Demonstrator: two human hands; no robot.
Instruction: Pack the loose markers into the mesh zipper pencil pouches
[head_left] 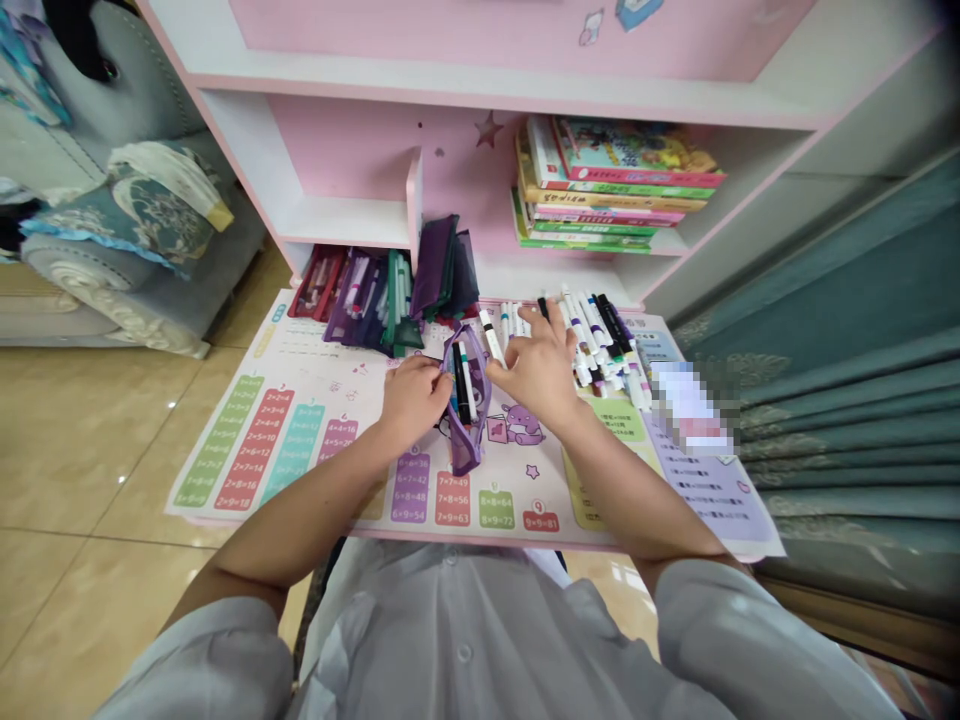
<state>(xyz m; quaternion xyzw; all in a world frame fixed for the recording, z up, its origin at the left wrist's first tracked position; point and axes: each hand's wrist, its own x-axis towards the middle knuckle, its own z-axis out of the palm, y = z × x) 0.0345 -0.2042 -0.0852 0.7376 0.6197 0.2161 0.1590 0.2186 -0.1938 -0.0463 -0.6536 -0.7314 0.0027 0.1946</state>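
A purple zip pouch (466,450) lies open on the desk with several markers (463,385) inside, black and white ones among them. My left hand (415,402) is closed on the pouch's left edge. Just right of the pouch, a white marker with a black end (490,336) stands tilted at the thumb and index finger of my right hand (546,362), which seem to pinch it. The other fingers of that hand reach over white markers (514,318) lying on the desk. A larger pile of markers (600,335) spreads to the right of this hand.
Filled mesh pouches, red (319,283), purple (352,300) and green (401,300), lie at the back left. Dark folded pouches (442,270) lean beside the shelf divider (414,205). Books (611,190) are stacked on the shelf. A blurred-out flat object (690,410) lies at right.
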